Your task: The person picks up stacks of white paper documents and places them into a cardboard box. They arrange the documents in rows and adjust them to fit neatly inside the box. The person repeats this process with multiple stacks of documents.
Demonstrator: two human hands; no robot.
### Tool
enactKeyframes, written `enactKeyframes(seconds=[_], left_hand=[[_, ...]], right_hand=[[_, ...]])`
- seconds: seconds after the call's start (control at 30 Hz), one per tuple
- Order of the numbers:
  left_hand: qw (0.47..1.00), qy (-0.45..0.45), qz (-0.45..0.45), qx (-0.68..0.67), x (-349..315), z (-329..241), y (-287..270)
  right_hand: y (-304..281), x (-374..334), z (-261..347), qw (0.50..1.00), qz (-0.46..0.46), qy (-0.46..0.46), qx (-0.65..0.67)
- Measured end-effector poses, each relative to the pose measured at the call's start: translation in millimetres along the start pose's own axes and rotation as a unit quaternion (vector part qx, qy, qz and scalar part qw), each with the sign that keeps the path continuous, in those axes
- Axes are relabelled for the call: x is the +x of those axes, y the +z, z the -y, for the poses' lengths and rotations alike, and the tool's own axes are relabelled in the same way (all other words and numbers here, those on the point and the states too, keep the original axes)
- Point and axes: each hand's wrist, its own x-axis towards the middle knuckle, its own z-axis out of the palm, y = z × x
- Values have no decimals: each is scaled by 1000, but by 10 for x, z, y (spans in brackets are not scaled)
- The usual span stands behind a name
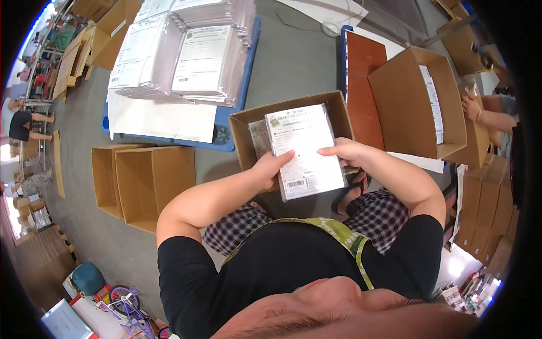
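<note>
Between my two hands is a stack of plastic-wrapped printed packets [307, 150], white with a small green mark in an upper corner and a barcode near the bottom. My left hand [272, 168] grips its left edge, thumb on top. On the right edge, my right hand [345, 151] holds it the same way, fingers underneath and mostly hidden. Just beneath and beyond the stack stands an open cardboard box [244, 135]. Inside that box, at its left, another wrapped packet [260, 139] shows partly; the stack covers the rest.
Tall piles of similar packets [203, 59] stand on a blue pallet [240, 107] ahead left. Open cardboard boxes [155, 183] sit at left. At right, another open box [403, 107] with packets stands on a reddish-brown board [361, 79]. A co-worker's hand [471, 107] touches a box there.
</note>
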Motion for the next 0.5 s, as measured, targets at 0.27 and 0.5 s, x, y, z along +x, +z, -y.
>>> enactKeyframes(seconds=[0.27, 0.5], left_hand=[[994, -6, -29, 102, 992, 109, -340], [998, 32, -16, 60, 1692, 620, -382]], right_hand=[[-297, 341, -452, 931, -167, -241, -218], [-390, -185, -346, 697, -382, -346, -499]])
